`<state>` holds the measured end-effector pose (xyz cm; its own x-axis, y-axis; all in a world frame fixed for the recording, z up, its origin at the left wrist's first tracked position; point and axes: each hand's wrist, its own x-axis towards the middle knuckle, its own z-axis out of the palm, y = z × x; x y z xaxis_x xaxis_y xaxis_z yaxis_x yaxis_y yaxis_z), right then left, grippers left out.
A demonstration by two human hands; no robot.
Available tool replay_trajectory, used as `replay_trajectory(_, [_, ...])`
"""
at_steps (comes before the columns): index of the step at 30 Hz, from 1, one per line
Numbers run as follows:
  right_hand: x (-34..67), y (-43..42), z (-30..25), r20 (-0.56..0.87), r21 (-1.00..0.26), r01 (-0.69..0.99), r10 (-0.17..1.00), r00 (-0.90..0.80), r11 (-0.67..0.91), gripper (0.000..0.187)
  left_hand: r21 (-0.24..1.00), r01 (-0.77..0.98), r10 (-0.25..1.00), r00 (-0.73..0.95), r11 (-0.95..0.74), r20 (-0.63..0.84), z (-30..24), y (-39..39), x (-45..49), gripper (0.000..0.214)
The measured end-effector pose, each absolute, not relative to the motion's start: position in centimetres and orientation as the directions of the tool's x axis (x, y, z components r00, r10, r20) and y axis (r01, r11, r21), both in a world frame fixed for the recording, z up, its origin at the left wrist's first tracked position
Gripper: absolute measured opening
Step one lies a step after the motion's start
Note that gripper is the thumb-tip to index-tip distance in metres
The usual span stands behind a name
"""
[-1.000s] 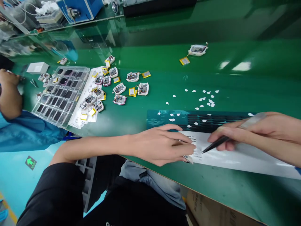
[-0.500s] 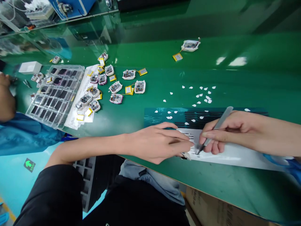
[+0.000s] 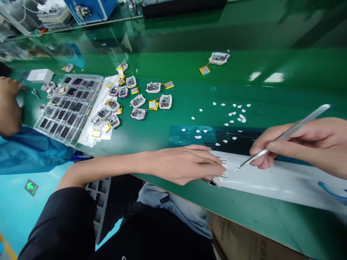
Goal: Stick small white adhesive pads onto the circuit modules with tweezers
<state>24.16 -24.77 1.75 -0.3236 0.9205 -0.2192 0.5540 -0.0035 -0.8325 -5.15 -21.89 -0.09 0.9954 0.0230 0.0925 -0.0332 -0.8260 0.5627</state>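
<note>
My right hand [image 3: 282, 144] is closed around a pair of metal tweezers [image 3: 295, 128], which slant down to the left. At their tip is a tiny white piece [image 3: 237, 169], over the white glossy sheet [image 3: 252, 177]. My left hand [image 3: 187, 165] lies across the sheet's left end, fingers bent downward. Under its fingertips a small white casing [image 3: 216, 181] with a dark part shows, mostly hidden by the fingers. Printed lines run along the sheet beside those fingertips. Small white round tabbed stickers [image 3: 234, 138] lie scattered beyond my hands, some on a dark translucent strip [image 3: 187, 141].
Several opened watch casings [image 3: 165, 102] with yellow-edged batteries [image 3: 152, 105] lie left of centre. One more casing [image 3: 219, 58] sits farther back. A clear compartment tray [image 3: 67, 108] rests on printed papers [image 3: 94, 122]. Another person's arm [image 3: 11, 108] is at the left.
My right hand has moved right with the tweezers, their tip pulling away from the printed end near my left fingers. The left hand stays almost where it was. The view has shifted slightly.
</note>
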Motion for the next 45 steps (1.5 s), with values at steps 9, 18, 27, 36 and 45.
replay_trajectory(9, [18.7, -27.2, 3.3, 0.138, -0.924, 0.373, 0.983, 0.124, 0.083, 0.042, 0.972, 0.073, 0.506, 0.861, -0.225, 0.052, 0.9, -21.7, -5.7, 0.028])
replay_trajectory(18, [16.6, -28.4, 3.3, 0.158, -0.790, 0.590, 0.985, -0.067, 0.166, 0.036, 0.999, -0.007, 0.529, 0.849, 0.039, -0.015, -0.1, -22.4, -5.0, 0.038])
replay_trajectory(27, [16.9, -28.4, 2.5, 0.195, -0.754, 0.632, 0.980, -0.047, 0.180, 0.041, 0.993, 0.005, 0.520, 0.852, 0.118, -0.066, -0.3, -22.6, -5.1, 0.040])
replay_trajectory(36, [16.8, -28.2, 2.4, 0.155, -0.775, 0.617, 0.988, -0.024, 0.137, 0.038, 0.994, 0.069, 0.511, 0.854, 0.080, -0.101, 0.3, -22.5, -5.3, 0.038])
replay_trajectory(45, [16.4, -28.2, 3.0, 0.074, -0.808, 0.588, 0.997, 0.024, 0.046, 0.042, 0.991, 0.127, 0.517, 0.846, 0.044, -0.131, 0.2, -22.7, -5.2, 0.043])
